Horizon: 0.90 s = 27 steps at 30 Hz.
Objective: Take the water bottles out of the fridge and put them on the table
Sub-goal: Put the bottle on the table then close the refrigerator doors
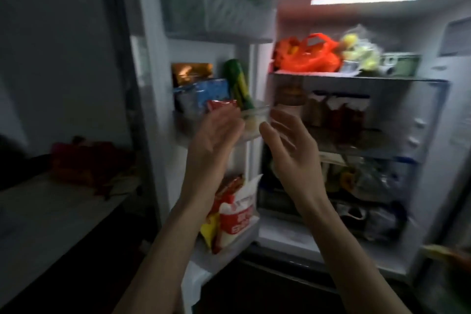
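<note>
The fridge (430, 120) stands open, lit from a strip at the top of its compartment, with its door (153, 84) swung out to the left. Both of the person's arms reach up toward it. The left hand (216, 135) is raised in front of the door's middle shelf, palm turned inward, its fingers (229, 117) straight and loosely spread, holding nothing. The right hand (290, 143) is just beside it, in front of the edge where door and compartment meet, palm facing the left hand, its fingers (285, 120) also relaxed and empty. The two hands are near each other but apart.

The frame is blurred, and no water bottle can be told for certain among the things inside. A green bottle (238, 84) stands tilted on the door's middle shelf, beside a blue packet (204, 94) and a red packet (221, 106). In the door's lower shelf sit a red and white bag (237, 222) and a yellow packet (209, 232). On the compartment's top shelf lies an orange plastic bag (311, 55), with a clear bag of yellowish items (359, 48) to its right. The shelf below carries several dark jars (339, 109). Further down are crumpled bags too blurred to name.

To the left, in the dim room, a pale bench (51, 216) carries a dark red heap (89, 160) at its far end.
</note>
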Each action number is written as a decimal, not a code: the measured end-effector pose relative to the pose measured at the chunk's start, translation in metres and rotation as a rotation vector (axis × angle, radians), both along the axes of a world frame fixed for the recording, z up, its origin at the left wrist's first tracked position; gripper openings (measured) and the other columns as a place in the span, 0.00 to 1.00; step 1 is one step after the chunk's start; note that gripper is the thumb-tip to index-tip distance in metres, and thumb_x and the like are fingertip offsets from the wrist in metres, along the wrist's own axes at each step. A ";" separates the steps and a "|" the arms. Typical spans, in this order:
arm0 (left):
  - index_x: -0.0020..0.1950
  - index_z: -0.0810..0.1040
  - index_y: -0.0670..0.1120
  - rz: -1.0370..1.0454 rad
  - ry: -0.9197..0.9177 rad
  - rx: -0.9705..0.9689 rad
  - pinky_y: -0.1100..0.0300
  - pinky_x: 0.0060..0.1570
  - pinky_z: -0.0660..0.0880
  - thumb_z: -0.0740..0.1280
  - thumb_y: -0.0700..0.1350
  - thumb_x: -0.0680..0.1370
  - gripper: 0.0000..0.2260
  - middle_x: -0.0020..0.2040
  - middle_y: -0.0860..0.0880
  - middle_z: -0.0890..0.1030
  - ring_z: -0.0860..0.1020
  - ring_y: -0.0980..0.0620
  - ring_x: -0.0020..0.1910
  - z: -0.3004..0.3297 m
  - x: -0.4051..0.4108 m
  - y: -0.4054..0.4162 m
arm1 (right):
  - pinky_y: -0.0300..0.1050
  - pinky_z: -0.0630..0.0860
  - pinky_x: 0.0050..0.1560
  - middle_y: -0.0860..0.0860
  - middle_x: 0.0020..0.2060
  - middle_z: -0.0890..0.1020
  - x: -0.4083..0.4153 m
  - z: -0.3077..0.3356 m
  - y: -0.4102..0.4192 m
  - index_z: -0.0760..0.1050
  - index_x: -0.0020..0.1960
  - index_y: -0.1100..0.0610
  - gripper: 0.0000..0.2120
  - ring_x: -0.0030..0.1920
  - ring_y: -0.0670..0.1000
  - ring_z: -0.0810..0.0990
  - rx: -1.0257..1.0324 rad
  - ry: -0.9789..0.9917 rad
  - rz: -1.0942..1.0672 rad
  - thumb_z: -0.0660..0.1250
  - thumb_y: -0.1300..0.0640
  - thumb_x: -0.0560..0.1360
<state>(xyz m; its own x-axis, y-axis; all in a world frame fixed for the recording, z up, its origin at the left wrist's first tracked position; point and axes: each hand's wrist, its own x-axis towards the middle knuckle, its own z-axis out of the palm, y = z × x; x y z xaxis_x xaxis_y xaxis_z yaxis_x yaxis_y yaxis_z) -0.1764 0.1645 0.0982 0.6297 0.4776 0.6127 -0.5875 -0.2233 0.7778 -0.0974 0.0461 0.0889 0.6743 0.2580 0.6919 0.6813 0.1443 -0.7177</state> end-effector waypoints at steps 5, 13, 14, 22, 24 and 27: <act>0.66 0.76 0.48 0.199 -0.032 -0.028 0.55 0.62 0.75 0.71 0.53 0.74 0.22 0.62 0.51 0.81 0.79 0.54 0.62 0.004 -0.041 0.038 | 0.54 0.76 0.64 0.45 0.61 0.80 -0.020 -0.003 0.048 0.74 0.66 0.51 0.21 0.63 0.44 0.78 0.009 -0.045 0.137 0.66 0.43 0.77; 0.67 0.75 0.54 0.484 0.011 -0.082 0.75 0.48 0.72 0.69 0.52 0.78 0.17 0.62 0.59 0.78 0.76 0.74 0.52 0.000 -0.062 0.109 | 0.35 0.67 0.58 0.38 0.59 0.74 -0.034 -0.005 0.086 0.74 0.65 0.47 0.22 0.63 0.44 0.68 -0.052 -0.178 -0.127 0.64 0.40 0.74; 0.68 0.74 0.55 0.462 0.054 -0.054 0.76 0.46 0.72 0.68 0.53 0.78 0.19 0.63 0.60 0.77 0.75 0.77 0.50 -0.001 -0.060 0.112 | 0.34 0.65 0.57 0.38 0.59 0.74 -0.034 -0.004 0.089 0.74 0.65 0.47 0.21 0.63 0.44 0.67 -0.066 -0.183 -0.158 0.65 0.40 0.74; 0.78 0.57 0.60 0.456 0.134 0.142 0.49 0.73 0.64 0.65 0.65 0.73 0.35 0.78 0.59 0.60 0.61 0.60 0.75 -0.021 -0.046 0.098 | 0.41 0.69 0.59 0.46 0.61 0.76 -0.029 -0.002 0.088 0.76 0.64 0.50 0.20 0.62 0.46 0.67 -0.175 -0.247 -0.317 0.68 0.45 0.76; 0.79 0.55 0.58 0.483 0.111 0.158 0.52 0.74 0.61 0.63 0.63 0.74 0.36 0.78 0.59 0.55 0.56 0.62 0.75 -0.024 -0.042 0.082 | 0.44 0.71 0.56 0.48 0.60 0.75 -0.023 -0.001 0.084 0.76 0.62 0.52 0.21 0.60 0.49 0.68 -0.286 -0.355 -0.422 0.66 0.41 0.75; 0.79 0.55 0.56 0.474 0.039 0.208 0.67 0.69 0.59 0.63 0.62 0.74 0.36 0.76 0.63 0.55 0.54 0.65 0.75 -0.027 -0.043 0.054 | 0.42 0.69 0.51 0.50 0.57 0.75 -0.008 0.003 0.065 0.74 0.60 0.53 0.23 0.56 0.50 0.70 -0.374 -0.448 -0.482 0.61 0.37 0.75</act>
<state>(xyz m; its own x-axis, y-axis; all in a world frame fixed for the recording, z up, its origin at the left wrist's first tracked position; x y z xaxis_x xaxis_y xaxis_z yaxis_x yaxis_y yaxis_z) -0.2192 0.2188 0.0713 0.3978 0.5861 0.7059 -0.3561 -0.6104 0.7075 -0.1057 0.1112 0.0918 0.4469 0.2773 0.8505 0.8453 -0.4422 -0.2999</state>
